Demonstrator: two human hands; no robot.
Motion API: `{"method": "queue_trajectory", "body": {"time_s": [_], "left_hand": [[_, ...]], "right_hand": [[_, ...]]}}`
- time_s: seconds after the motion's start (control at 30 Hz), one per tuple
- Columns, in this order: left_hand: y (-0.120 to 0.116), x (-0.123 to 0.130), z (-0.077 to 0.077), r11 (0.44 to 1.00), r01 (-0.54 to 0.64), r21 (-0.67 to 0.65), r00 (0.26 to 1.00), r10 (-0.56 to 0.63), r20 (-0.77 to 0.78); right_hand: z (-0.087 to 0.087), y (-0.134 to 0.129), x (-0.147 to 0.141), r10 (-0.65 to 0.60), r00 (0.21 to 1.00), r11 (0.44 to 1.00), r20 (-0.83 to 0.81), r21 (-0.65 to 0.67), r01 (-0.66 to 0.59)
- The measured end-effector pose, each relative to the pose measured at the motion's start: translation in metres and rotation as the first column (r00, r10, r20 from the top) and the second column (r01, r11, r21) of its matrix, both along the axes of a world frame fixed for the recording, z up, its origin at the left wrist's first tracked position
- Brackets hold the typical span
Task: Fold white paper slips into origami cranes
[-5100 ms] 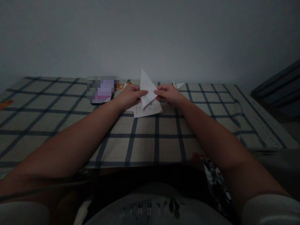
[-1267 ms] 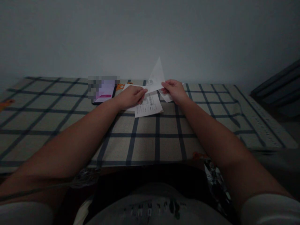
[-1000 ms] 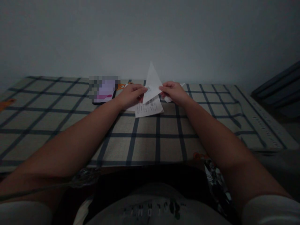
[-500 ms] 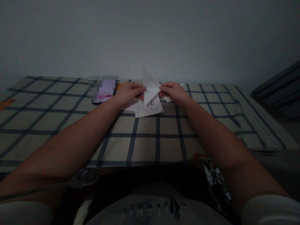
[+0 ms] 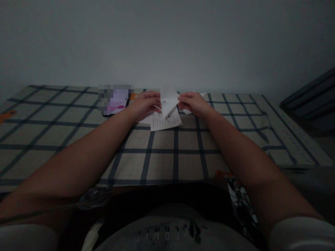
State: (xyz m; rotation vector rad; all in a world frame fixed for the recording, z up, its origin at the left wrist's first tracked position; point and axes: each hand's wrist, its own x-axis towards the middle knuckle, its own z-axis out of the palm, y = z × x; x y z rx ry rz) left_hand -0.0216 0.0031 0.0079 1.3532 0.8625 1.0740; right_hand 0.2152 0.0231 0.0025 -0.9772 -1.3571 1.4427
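Checked cloth (image 5: 162,167) spans my near view, a printed sheet (image 5: 167,123) on it; over that sheet I see folded white paper (image 5: 169,98), its right corner pinched by the right hand (image 5: 193,103); the left hand (image 5: 144,105) is at the paper's left edge, gripping or not I cannot tell; behind, a grey wall (image 5: 167,42)

Paper (image 5: 169,99) is white, dark print. Cloth (image 5: 161,167) is beige, dark-blue grid. Phone (image 5: 119,97) shows lilac, pink. Wall (image 5: 167,42) is grey.
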Motion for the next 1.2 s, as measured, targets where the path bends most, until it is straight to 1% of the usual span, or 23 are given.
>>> {"method": "queue_trajectory", "body": {"time_s": [0.1, 0.17, 0.3, 0.43, 0.5, 0.57, 0.63, 0.67, 0.73, 0.8, 0.87, 0.9, 0.97, 1.03, 1.1, 1.2], "left_hand": [[0.001, 0.000, -0.005, 0.995, 0.060, 0.084, 0.998, -0.057, -0.041], [0.003, 0.000, -0.010, 0.987, 0.084, 0.139, 0.993, -0.071, -0.097], [0.006, 0.000, -0.012, 0.974, 0.037, 0.224, 0.973, 0.016, -0.231], [0.005, -0.001, -0.008, 0.963, -0.044, 0.267, 0.958, 0.116, -0.262], [0.003, -0.001, -0.006, 0.967, -0.063, 0.248, 0.966, 0.122, -0.230], [0.002, -0.001, -0.006, 0.978, -0.071, 0.196, 0.976, 0.109, -0.186], [0.001, -0.001, -0.005, 0.986, -0.081, 0.145, 0.981, 0.105, -0.165], [0.000, -0.001, -0.005, 0.989, -0.082, 0.124, 0.980, 0.103, -0.172], [-0.001, -0.001, -0.004, 0.993, -0.066, 0.097, 0.975, 0.085, -0.205], [-0.002, -0.001, -0.003, 0.996, -0.033, 0.080, 0.973, 0.050, -0.227], [-0.003, 0.001, -0.002, 0.998, -0.020, 0.058, 0.973, 0.033, -0.230], [-0.003, 0.002, -0.001, 0.999, -0.019, 0.041, 0.974, 0.028, -0.226], [-0.003, 0.003, -0.002, 1.000, -0.016, 0.013, 0.978, 0.018, -0.209], [-0.002, 0.002, -0.003, 1.000, 0.023, 0.018, 0.977, -0.018, -0.213], [-0.001, 0.000, -0.005, 0.996, 0.062, 0.063, 0.961, -0.042, -0.274], [0.000, -0.004, -0.007, 0.988, 0.075, 0.133, 0.912, -0.014, -0.410]], "right_hand": [[0.003, -0.002, -0.002, -0.018, 0.999, 0.999, -0.031, -0.031, 0.017], [0.004, -0.004, -0.002, -0.025, 0.999, 0.999, -0.037, -0.047, 0.023], [0.003, -0.004, -0.001, -0.006, 1.000, 0.998, -0.012, -0.058, 0.005], [-0.001, 0.000, 0.000, 0.014, 0.999, 1.000, 0.044, -0.028, -0.012], [-0.002, 0.002, -0.001, -0.012, 0.994, 1.000, 0.109, -0.002, 0.012], [-0.002, 0.004, -0.001, -0.069, 0.986, 0.997, 0.153, 0.042, 0.063], [0.000, 0.004, -0.002, -0.125, 0.976, 0.986, 0.176, 0.129, 0.103], [0.001, 0.003, -0.002, -0.140, 0.971, 0.977, 0.192, 0.185, 0.105], [0.002, 0.000, -0.002, -0.135, 0.961, 0.953, 0.241, 0.296, 0.060], [0.003, -0.005, -0.003, -0.088, 0.956, 0.934, 0.280, 0.356, -0.018], [0.002, -0.008, -0.004, -0.045, 0.956, 0.928, 0.291, 0.368, -0.068], [0.002, -0.008, -0.005, -0.042, 0.954, 0.927, 0.297, 0.367, -0.073], [0.000, -0.008, -0.005, -0.053, 0.946, 0.929, 0.320, 0.363, -0.071], [-0.001, -0.007, -0.005, -0.072, 0.937, 0.927, 0.343, 0.370, -0.065], [0.000, -0.006, -0.005, -0.078, 0.932, 0.919, 0.353, 0.388, -0.070], [0.002, -0.007, -0.006, -0.093, 0.928, 0.908, 0.361, 0.413, -0.070]]}}
